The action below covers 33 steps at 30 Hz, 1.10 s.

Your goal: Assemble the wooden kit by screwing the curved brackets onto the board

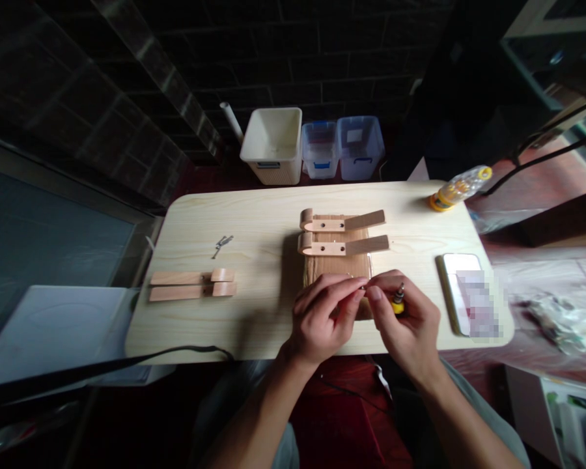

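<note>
Apparently, two hooks (pixel 326 249) lie on the block (pixel 336 265), two others (pixel 176 292) apart; my left hand (pixel 323 319) pinches something tiny (pixel 363 288), right hand (pixel 413 322) a screwdriver (pixel 398 303).

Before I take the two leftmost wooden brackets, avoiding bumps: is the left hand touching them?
Apart: the head view shows tabletop between left hand and brackets.

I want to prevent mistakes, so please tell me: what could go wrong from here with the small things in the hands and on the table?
The tiny part pinched where the left grip meets the right grip could slip. The yellow tool, also tucked in the right grip, might drop. The loose metal pieces lie uncontained on the table and might get knocked away.
</note>
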### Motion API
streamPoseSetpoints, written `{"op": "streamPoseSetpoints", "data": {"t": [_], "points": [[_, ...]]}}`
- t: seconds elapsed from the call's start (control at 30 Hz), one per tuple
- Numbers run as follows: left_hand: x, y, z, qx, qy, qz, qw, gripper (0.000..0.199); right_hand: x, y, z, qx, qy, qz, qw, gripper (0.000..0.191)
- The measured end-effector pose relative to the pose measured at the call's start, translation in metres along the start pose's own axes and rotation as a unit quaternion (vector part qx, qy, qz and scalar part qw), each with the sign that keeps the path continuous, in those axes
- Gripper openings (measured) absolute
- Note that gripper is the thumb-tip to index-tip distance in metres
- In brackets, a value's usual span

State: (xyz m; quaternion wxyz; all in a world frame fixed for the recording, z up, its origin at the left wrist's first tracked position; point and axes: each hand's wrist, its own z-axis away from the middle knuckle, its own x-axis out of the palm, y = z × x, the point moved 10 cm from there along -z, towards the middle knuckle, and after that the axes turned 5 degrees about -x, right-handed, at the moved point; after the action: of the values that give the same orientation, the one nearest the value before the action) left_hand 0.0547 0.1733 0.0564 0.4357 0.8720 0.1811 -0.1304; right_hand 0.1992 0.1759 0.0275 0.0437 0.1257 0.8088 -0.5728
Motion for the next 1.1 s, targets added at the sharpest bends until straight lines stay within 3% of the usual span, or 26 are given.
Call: {"op": "streamPoseSetpoints", "data": {"t": [0.2, 0.53, 0.67, 0.8, 0.83, 0.93, 1.1], "points": [[-0.001, -0.003, 0.001, -0.009, 0.006, 0.004, 1.0, 0.02, -0.006, 0.018, 0.004, 0.082, 0.047, -0.046, 0.994, 0.017], [-0.001, -0.005, 0.0, -0.012, 0.007, 0.012, 1.0, 0.019, -0.008, 0.019, 0.005, 0.074, 0.052, -0.061, 0.994, 0.016], [-0.006, -0.006, 0.001, -0.022, 0.028, 0.012, 0.999, 0.019, -0.027, 0.014, 0.004, 0.036, 0.131, -0.06, 0.989, 0.026], [-0.015, -0.016, 0.006, -0.063, 0.079, 0.017, 0.995, 0.02, -0.052, 0.018, 0.004, 0.024, 0.235, -0.05, 0.97, 0.012], [-0.016, -0.018, 0.007, -0.075, 0.085, 0.021, 0.993, 0.021, -0.054, 0.019, 0.004, 0.024, 0.243, -0.043, 0.969, 0.017], [-0.015, -0.023, 0.008, -0.098, 0.088, 0.026, 0.991, 0.021, -0.05, 0.018, 0.004, 0.021, 0.215, -0.02, 0.976, 0.019], [-0.011, -0.015, 0.004, -0.079, 0.066, 0.026, 0.994, 0.022, -0.018, 0.011, 0.006, 0.016, 0.082, 0.01, 0.996, 0.014]]}}
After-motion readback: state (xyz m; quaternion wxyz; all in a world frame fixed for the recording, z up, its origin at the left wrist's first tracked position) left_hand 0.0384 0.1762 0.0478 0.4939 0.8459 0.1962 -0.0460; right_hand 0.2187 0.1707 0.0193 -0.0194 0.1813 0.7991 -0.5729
